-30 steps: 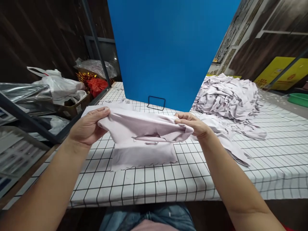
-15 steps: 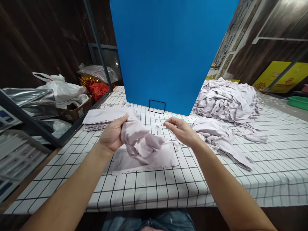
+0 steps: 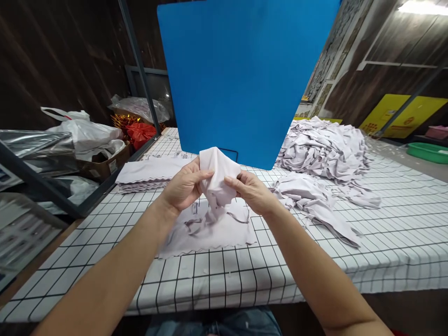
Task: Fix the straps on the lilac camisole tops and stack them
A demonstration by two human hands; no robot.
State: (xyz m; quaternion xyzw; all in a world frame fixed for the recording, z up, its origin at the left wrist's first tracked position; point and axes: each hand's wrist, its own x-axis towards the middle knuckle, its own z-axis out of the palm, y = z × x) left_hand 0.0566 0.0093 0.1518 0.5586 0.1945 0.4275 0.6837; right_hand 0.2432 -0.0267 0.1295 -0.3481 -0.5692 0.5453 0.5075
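Note:
A pale lilac piece of fabric (image 3: 217,170) is bunched up between my hands, above the table. My left hand (image 3: 185,184) pinches its left edge, thumb on top. On the other side, my right hand (image 3: 254,189) grips it with the thumb pressed on the front. Just beneath lies a flat lilac fabric piece (image 3: 210,240) with a wavy lower edge, partly covered by the hanging cloth. Left of that, a neat stack of folded fabric pieces (image 3: 147,172) rests near my left hand.
A tall blue board (image 3: 238,79) stands behind my hands on the checked tablecloth (image 3: 273,275). A large heap of crumpled fabric (image 3: 322,147) sits at right, with a smaller pile (image 3: 308,196) before it. A metal frame (image 3: 140,60) and plastic bags (image 3: 84,130) are at left.
The fabric was stretched wide between both hands, then my right hand let go while the left kept it. Now my right hand has taken hold again, and the cloth is gathered and raised.

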